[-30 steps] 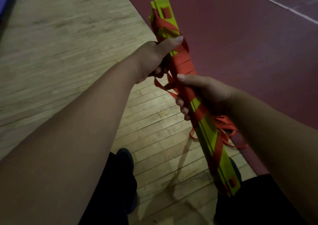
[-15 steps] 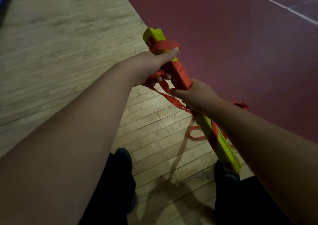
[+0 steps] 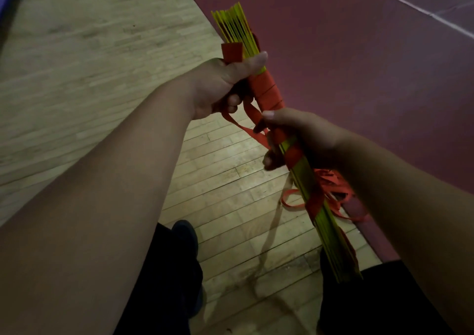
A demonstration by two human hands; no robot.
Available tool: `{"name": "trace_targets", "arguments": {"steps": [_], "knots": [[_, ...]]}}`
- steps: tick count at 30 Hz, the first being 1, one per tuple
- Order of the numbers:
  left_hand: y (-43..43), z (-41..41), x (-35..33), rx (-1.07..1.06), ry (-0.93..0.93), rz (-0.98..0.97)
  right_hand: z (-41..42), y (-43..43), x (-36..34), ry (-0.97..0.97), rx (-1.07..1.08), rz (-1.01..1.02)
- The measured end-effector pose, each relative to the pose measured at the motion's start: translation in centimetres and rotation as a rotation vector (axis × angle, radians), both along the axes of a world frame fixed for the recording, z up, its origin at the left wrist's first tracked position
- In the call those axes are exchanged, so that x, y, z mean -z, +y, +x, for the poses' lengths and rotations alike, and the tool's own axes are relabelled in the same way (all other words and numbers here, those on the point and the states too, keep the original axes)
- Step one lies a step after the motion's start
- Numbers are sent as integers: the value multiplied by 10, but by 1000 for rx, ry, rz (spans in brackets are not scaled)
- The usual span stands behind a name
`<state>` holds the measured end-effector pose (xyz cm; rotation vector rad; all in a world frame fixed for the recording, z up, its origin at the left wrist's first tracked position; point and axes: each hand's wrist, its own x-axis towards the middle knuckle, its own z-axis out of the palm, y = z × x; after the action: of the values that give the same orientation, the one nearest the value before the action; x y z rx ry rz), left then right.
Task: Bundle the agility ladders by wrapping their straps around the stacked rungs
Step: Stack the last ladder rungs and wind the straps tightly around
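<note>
I am in the middle of the wrapping step. The stack of yellow rungs (image 3: 232, 24) is held slanted in the air before me, its far end fanned a little open, above the line where the wooden floor (image 3: 102, 52) meets the dark red court surface (image 3: 372, 78). My left hand (image 3: 218, 86) is closed around the upper part of the stack, with the thumb laid across the rungs. My right hand (image 3: 305, 134) grips the stack lower down, its thumb at the edge of the wrapped band (image 3: 266, 91) of red strap, which sits in tight turns between both hands. A short slack piece of strap (image 3: 243, 127) hangs just under the left fingers and reaches toward the right hand. Below the right hand a loose tangle of strap (image 3: 332, 184) hangs beside the rungs.

In my judgement, much strap remains to be wound. The next move calls for pulling the slack piece tight and then leading it around the stack beside the last turn. One hand must meanwhile hold the rungs together, so that the fanned end does not spread.
</note>
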<state>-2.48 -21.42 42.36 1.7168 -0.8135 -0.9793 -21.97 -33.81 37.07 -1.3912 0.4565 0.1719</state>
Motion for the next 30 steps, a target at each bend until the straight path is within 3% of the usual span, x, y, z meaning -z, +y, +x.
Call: {"name": "trace_targets", "arguments": {"steps": [10,16,24,30], "knots": [[1,6,4,9,-74,61,2,-3,-2,30,56,-204],[-4,-1,15,-96,-71,163,4,-3,12,111,193,-476],[-20,-34,30,-293,-20,291,9,9,37,195,225,-1060],[-25,-34,21,-422,5,282,14,16,27,191,210,-1154]]}}
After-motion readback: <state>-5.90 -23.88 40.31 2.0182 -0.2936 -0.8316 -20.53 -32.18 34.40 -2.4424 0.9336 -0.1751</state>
